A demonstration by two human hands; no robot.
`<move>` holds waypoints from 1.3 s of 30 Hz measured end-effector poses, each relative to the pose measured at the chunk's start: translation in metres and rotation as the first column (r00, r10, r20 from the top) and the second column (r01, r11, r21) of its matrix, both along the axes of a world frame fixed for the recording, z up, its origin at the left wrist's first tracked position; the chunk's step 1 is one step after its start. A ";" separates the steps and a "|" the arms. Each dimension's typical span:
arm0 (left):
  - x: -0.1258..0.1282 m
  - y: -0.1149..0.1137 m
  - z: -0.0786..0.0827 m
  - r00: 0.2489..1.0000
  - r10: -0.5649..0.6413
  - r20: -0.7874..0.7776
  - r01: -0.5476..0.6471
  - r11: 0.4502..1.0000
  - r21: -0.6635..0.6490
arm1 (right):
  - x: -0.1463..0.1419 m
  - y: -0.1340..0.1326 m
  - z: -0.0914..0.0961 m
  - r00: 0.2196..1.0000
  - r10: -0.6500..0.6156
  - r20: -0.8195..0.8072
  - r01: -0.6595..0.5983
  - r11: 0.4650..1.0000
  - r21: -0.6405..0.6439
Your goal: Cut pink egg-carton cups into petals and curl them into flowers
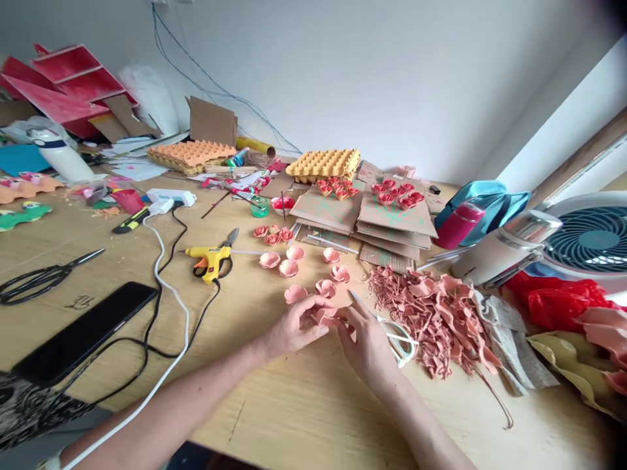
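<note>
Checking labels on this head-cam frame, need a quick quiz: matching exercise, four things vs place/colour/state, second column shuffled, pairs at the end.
Column 1
1. Left hand
2. Glue gun
3. White-handled scissors
4. Bright red flowers

Column 2
A. On stacked cardboard
B. Partly hidden by the right hand
C. Holding a pink petal cup
D. Mostly yellow

Pairs: 1-C, 2-D, 3-B, 4-A
</note>
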State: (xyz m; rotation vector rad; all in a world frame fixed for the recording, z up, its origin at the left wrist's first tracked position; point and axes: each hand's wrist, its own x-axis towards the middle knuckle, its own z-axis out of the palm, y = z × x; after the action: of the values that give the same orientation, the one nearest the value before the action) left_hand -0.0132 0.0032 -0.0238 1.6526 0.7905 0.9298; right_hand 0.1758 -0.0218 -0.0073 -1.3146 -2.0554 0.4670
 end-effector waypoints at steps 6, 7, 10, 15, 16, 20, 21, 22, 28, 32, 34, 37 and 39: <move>0.006 0.010 -0.014 0.999 0.041 -0.036 -0.038 0.996 0.079 | 0.004 0.001 -0.005 0.999 -0.036 0.010 0.036 0.999 -0.002; 0.007 0.011 -0.017 0.999 0.026 -0.042 -0.022 0.996 0.088 | 0.004 0.001 -0.006 0.999 -0.030 0.012 0.030 1.000 0.000; 0.007 0.014 -0.021 0.999 -0.028 -0.029 0.031 0.993 0.110 | 0.005 0.002 -0.009 0.999 -0.021 0.024 0.020 0.999 0.041; 0.007 0.014 -0.017 0.999 -0.022 -0.048 0.030 0.985 0.172 | 0.004 0.001 -0.008 0.996 -0.050 0.070 0.044 0.996 0.075; 0.007 0.014 -0.016 0.998 -0.011 -0.058 0.022 0.982 0.189 | 0.004 0.001 -0.008 0.996 -0.050 0.071 0.044 0.996 0.080; 0.009 0.013 -0.016 0.998 0.002 -0.057 0.009 0.981 0.193 | 0.004 0.000 -0.007 0.995 -0.055 0.079 0.049 0.996 0.076; 0.009 0.013 -0.017 0.999 -0.002 -0.046 0.010 0.984 0.176 | 0.004 0.000 -0.007 0.995 -0.056 0.083 0.049 0.996 0.075; 0.009 0.014 -0.018 0.999 -0.008 -0.032 0.012 0.988 0.156 | 0.004 0.000 -0.007 0.995 -0.054 0.087 0.048 0.996 0.075; 0.009 0.016 -0.024 0.998 -0.050 0.040 0.046 0.994 0.095 | 0.003 0.001 -0.009 0.995 -0.021 0.092 0.012 0.994 0.106; 0.008 0.019 -0.025 0.999 -0.039 0.011 0.038 0.991 0.128 | 0.003 0.004 -0.011 0.997 -0.023 0.077 0.012 0.990 0.138; 0.008 0.020 -0.025 0.999 -0.037 0.014 0.035 0.989 0.141 | 0.004 0.004 -0.012 0.998 -0.027 0.063 0.018 0.990 0.137; 0.009 0.020 -0.023 0.999 -0.031 0.009 0.030 0.988 0.153 | 0.005 0.005 -0.013 0.998 -0.034 0.044 0.028 0.989 0.148; 0.009 0.020 -0.023 1.000 -0.028 0.003 0.027 0.986 0.166 | 0.006 0.005 -0.012 0.998 -0.039 0.039 0.032 0.986 0.162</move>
State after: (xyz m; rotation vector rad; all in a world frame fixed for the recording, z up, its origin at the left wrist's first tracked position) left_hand -0.0039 0.0227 -0.0467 1.7999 0.7000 1.0022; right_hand 0.1815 -0.0167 -0.0195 -1.2720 -2.0541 0.2530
